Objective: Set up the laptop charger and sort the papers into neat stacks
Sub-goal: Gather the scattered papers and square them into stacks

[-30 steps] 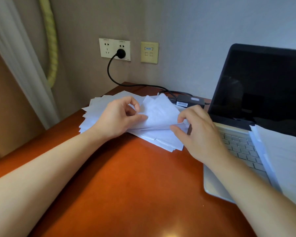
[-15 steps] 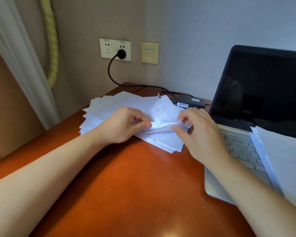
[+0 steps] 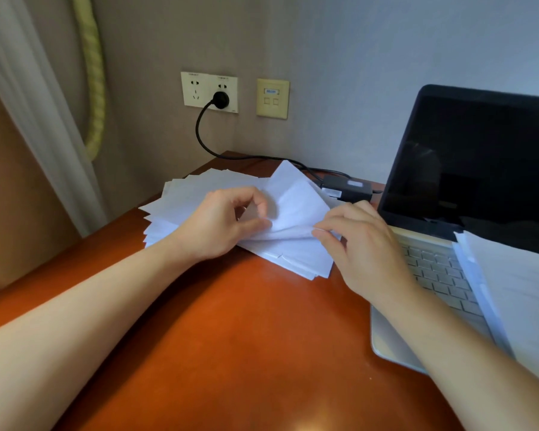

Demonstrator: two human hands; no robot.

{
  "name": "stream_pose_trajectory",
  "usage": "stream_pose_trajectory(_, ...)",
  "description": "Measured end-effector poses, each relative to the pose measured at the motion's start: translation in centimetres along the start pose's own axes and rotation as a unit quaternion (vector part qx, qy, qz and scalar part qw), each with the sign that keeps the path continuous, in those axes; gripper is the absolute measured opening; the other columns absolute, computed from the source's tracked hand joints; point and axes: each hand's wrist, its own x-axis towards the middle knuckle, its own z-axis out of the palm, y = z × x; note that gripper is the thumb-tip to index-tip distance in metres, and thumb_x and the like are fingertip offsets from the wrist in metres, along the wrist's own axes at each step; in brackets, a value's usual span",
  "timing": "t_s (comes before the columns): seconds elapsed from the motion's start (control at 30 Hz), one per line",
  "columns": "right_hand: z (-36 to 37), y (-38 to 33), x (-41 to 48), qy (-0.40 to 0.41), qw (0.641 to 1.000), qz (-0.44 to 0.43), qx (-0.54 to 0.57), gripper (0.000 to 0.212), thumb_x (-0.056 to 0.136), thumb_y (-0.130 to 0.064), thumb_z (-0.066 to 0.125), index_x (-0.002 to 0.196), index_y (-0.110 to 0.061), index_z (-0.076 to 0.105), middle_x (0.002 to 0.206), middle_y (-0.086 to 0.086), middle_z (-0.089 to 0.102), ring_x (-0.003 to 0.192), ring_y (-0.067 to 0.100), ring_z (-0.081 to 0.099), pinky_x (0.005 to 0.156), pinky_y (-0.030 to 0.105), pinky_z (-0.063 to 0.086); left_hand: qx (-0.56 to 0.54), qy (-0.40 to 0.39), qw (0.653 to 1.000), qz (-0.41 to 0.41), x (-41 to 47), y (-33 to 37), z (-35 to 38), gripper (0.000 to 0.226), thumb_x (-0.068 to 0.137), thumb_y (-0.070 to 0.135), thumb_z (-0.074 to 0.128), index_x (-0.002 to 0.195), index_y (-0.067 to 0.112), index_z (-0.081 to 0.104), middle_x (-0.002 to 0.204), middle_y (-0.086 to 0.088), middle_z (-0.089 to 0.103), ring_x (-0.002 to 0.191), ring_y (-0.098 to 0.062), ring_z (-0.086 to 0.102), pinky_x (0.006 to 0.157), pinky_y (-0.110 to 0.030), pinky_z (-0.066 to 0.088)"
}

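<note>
**Pinching one sheet above a loose paper pile**

Both hands hold a single white sheet (image 3: pixel 296 203), bent and raised at its far corner, over a fanned, untidy pile of papers (image 3: pixel 196 194) at the back of the orange-brown desk (image 3: pixel 246 337). The left hand (image 3: pixel 218 225) pinches the sheet's left side between thumb and curled forefinger. The right hand (image 3: pixel 358 247) nips its near right edge between thumb and fingertips.

Just behind the pile lies the black charger brick (image 3: pixel 346 185), close to the wall. Its cable (image 3: pixel 199 132) runs left along the desk's back edge and climbs to a black plug (image 3: pixel 221 99) seated in the right half of a white wall socket (image 3: pixel 196 88). Whether the brick's other lead reaches the laptop cannot be told.

The open laptop (image 3: pixel 479 169) stands to the right with a dark screen. A second stack of papers (image 3: pixel 517 290) lies across the right part of its keyboard, its edges slightly stepped.

Beside the socket sits a yellowish data plate (image 3: pixel 273 98). At far left hang a pale curtain (image 3: pixel 28 104) and a yellow-green twisted cord (image 3: pixel 94 73).
</note>
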Motion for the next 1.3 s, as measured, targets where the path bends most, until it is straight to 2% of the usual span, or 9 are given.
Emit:
stream_pose_trajectory(0.17, -0.4, -0.3, 0.1, 0.012, 1.000, 0.001, -0.004, 0.013, 0.093, -0.026, 0.068, 0.090, -0.017, 0.076, 0.090, -0.007, 0.064, 0.087, 0.010, 0.046, 0.074, 0.025, 0.037, 0.012, -0.103, 0.994, 0.032, -0.3, 0.6, 0.2, 0.017, 0.098, 0.025, 0.068, 0.111, 0.031, 0.078, 0.102, 0.014, 0.073, 0.089, 0.000, 0.063, 0.076, -0.008, 0.041)
stream_pose_trajectory(0.33, -0.5, -1.0, 0.2, 0.025, 0.998, 0.056, 0.029, 0.017, 0.088, -0.029, 0.074, 0.101, -0.021, 0.065, 0.095, -0.013, 0.055, 0.090, 0.010, 0.050, 0.073, 0.032, 0.050, 0.037, -0.058, 0.997, 0.034, -0.1, 0.2, 0.1, 0.012, 0.095, 0.024, 0.072, 0.101, 0.019, 0.081, 0.088, 0.018, 0.072, 0.080, 0.003, 0.064, 0.071, -0.008, 0.041)
stream_pose_trajectory(0.53, -1.1, -1.1, 0.3, -0.010, 0.985, 0.163, 0.050, 0.085, 0.081, -0.034, 0.080, 0.147, -0.036, 0.027, 0.116, -0.004, 0.052, 0.110, 0.017, 0.053, 0.092, 0.039, 0.052, -0.050, -0.010, 0.999, -0.006, -0.1, 0.7, -0.4, 0.006, 0.086, 0.028, 0.080, 0.084, 0.023, 0.080, 0.080, 0.008, 0.076, 0.068, -0.014, 0.065, 0.067, -0.025, 0.050)
stream_pose_trajectory(0.63, -0.7, -0.9, 0.4, -0.041, 0.977, 0.198, 0.061, 0.080, 0.087, -0.041, 0.072, 0.149, -0.039, 0.023, 0.088, -0.010, 0.057, 0.086, 0.015, 0.063, 0.081, 0.039, 0.058, -0.088, -0.025, 0.996, 0.013, -0.2, 0.8, -0.4, 0.008, 0.084, 0.022, 0.082, 0.090, 0.022, 0.077, 0.064, 0.008, 0.061, 0.052, -0.010, 0.038, 0.053, -0.022, 0.033)
stream_pose_trajectory(0.73, -0.6, -0.5, 0.2, -0.057, 0.980, 0.189, 0.036, 0.020, 0.091, -0.044, 0.066, 0.102, -0.028, 0.061, 0.061, -0.011, 0.044, 0.061, 0.005, 0.048, 0.065, 0.032, 0.049, -0.144, -0.058, 0.988, 0.007, -0.1, 1.2, -0.9, 0.042, 0.085, 0.014, 0.082, 0.121, 0.023, 0.062, 0.062, -0.010, 0.051, 0.052, -0.016, 0.034, 0.050, -0.023, 0.029)
stream_pose_trajectory(0.87, -0.9, -0.6, 0.3, 0.037, 0.994, 0.101, 0.018, 0.050, 0.092, -0.032, 0.066, 0.060, -0.028, 0.028, 0.063, -0.009, 0.036, 0.062, 0.014, 0.041, 0.057, 0.037, 0.043, -0.042, -0.100, 0.994, -0.033, -0.2, 0.5, -1.7, 0.077, 0.084, 0.023, 0.085, 0.147, 0.041, 0.045, 0.095, -0.003, 0.071, 0.075, -0.020, 0.061, 0.075, -0.031, 0.050)
stream_pose_trajectory(1.0, -0.9, -0.7, 0.6, 0.143, 0.977, 0.110, 0.112, 0.013, 0.091, -0.028, 0.069, 0.101, -0.026, 0.060, 0.081, -0.009, 0.048, 0.076, 0.011, 0.048, 0.066, 0.034, 0.050, 0.119, -0.032, 0.992, -0.040, 0.1, 0.0, -2.3, 0.026, 0.094, 0.031, 0.073, 0.076, 0.013, 0.068, 0.062, 0.010, 0.064, 0.058, -0.008, 0.054, 0.059, -0.021, 0.039)
stream_pose_trajectory(1.13, -1.1, -0.7, 0.8, 0.116, 0.940, 0.222, 0.233, 0.087, 0.084, -0.027, 0.078, 0.152, -0.036, 0.025, 0.128, -0.006, 0.048, 0.111, 0.008, 0.051, 0.088, 0.026, 0.050, 0.074, 0.047, 0.996, -0.016, 0.0, 0.6, -2.4, 0.026, 0.099, 0.022, 0.067, 0.078, 0.037, 0.066, 0.067, 0.030, 0.063, 0.066, 0.011, 0.056, 0.063, -0.008, 0.040)
stream_pose_trajectory(1.3, -1.2, -0.5, 1.1, 0.107, 0.894, 0.266, 0.344, 0.097, 0.082, -0.027, 0.080, 0.153, -0.045, 0.016, 0.147, -0.022, 0.041, 0.138, 0.002, 0.038, 0.113, 0.040, 0.037, -0.164, 0.080, 0.982, -0.056, 0.1, 1.1, -2.4, 0.017, 0.096, 0.018, 0.067, 0.091, 0.004, 0.075, 0.080, 0.010, 0.075, 0.076, -0.003, 0.069, 0.074, -0.019, 0.055)
